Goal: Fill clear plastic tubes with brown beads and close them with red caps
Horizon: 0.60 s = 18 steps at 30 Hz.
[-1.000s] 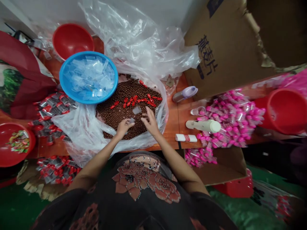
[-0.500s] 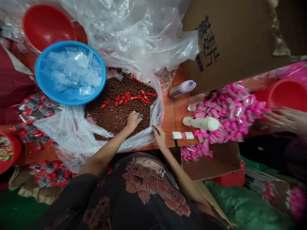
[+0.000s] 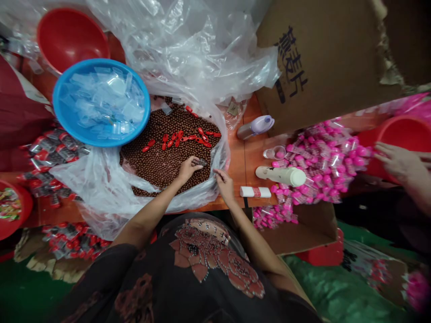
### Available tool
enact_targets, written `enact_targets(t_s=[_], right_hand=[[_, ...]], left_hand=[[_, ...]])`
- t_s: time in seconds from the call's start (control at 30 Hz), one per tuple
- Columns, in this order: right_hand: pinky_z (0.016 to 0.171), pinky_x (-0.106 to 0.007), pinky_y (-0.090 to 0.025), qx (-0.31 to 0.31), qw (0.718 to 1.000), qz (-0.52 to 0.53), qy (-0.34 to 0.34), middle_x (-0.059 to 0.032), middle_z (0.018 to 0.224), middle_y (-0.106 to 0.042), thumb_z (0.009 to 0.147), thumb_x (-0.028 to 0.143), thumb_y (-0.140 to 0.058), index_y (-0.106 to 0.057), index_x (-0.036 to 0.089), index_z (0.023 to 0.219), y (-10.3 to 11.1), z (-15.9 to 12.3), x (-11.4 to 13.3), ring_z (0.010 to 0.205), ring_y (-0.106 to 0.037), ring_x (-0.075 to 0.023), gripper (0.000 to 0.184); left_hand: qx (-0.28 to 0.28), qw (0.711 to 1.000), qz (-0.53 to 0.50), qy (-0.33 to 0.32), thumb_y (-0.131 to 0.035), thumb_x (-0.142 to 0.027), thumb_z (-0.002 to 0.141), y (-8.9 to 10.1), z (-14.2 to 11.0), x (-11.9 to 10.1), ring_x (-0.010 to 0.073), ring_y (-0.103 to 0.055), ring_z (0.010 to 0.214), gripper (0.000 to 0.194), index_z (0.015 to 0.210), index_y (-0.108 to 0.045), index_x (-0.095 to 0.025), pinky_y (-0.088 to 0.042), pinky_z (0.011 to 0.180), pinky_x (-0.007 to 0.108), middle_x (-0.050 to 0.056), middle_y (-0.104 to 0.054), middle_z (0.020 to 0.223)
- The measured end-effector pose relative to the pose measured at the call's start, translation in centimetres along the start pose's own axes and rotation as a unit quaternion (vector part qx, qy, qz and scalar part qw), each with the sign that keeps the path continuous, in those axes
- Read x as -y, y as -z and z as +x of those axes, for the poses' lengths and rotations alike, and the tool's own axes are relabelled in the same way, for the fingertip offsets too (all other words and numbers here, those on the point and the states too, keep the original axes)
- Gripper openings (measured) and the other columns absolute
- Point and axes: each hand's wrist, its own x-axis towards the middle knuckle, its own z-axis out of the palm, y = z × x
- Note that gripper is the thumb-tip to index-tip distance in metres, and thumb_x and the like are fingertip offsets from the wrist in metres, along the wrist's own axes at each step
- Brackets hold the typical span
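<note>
My left hand (image 3: 188, 170) is closed around the near end of a small clear plastic container (image 3: 202, 162), dark inside, held just over a bed of round brown balls (image 3: 164, 166). The balls lie in an opened clear plastic bag (image 3: 220, 154). Small red caps (image 3: 180, 138) rest in a loose row on top of them. My right hand (image 3: 225, 187) is beside the bag's right edge, thumb and fingertips pinched together; whatever is between them is too small to make out.
A blue basin (image 3: 146, 105) of clear plastic containers stands at the left, before a red bowl (image 3: 70, 38). Filled red-capped containers (image 3: 50, 157) are piled farther left. Rightward are a purple-lidded bottle (image 3: 257, 126), a pale bottle (image 3: 281, 175), pink-capped containers (image 3: 323, 166) and another person's hand (image 3: 400, 161).
My left hand has shifted slightly right, and the container in it now tilts toward my right hand. My right hand stays near the bag's edge, fingers still pinched.
</note>
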Motion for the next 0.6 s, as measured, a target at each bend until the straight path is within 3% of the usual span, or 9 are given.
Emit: enact_targets(t_s=[0.23,0.43,0.6], right_hand=[[0.102,-0.043,-0.045,0.046,0.997,-0.044,0.046,-0.0084,0.116,-0.068,0.085,0.028,-0.046,-0.069,0.021,0.109,-1.7,3.4,1.0,0.11,-0.061,-0.0212,0.034],[0.101,-0.042,-0.045,0.048,0.991,-0.102,0.078,-0.0097,0.116,-0.065,0.082,0.023,-0.047,-0.067,0.019,0.112,-2.9,6.5,1.2,0.109,-0.059,-0.0213,0.036],[0.104,-0.041,-0.042,0.021,0.977,-0.171,0.127,-0.0114,0.118,-0.06,0.084,0.016,-0.042,-0.064,0.018,0.118,-3.5,9.1,2.3,0.112,-0.054,-0.0211,0.04]], left_hand=[[-0.016,0.981,-0.184,0.051,-0.08,-0.026,0.063,2.1,-3.7,-1.8,0.0195,-0.064,0.094,0.041,0.102,-0.072,-0.015,-0.046,0.094,0.035,0.007,-0.073,0.102],[-0.008,0.932,-0.338,0.131,-0.08,-0.031,0.065,4.1,-6.9,-3.1,0.0196,-0.066,0.087,0.052,0.112,-0.068,-0.013,-0.055,0.078,0.037,0.01,-0.071,0.11],[-0.036,0.899,-0.42,0.124,-0.08,-0.023,0.066,5.6,-8.4,-3.5,0.0185,-0.067,0.091,0.044,0.108,-0.069,-0.013,-0.054,0.089,0.04,0.009,-0.07,0.111]])
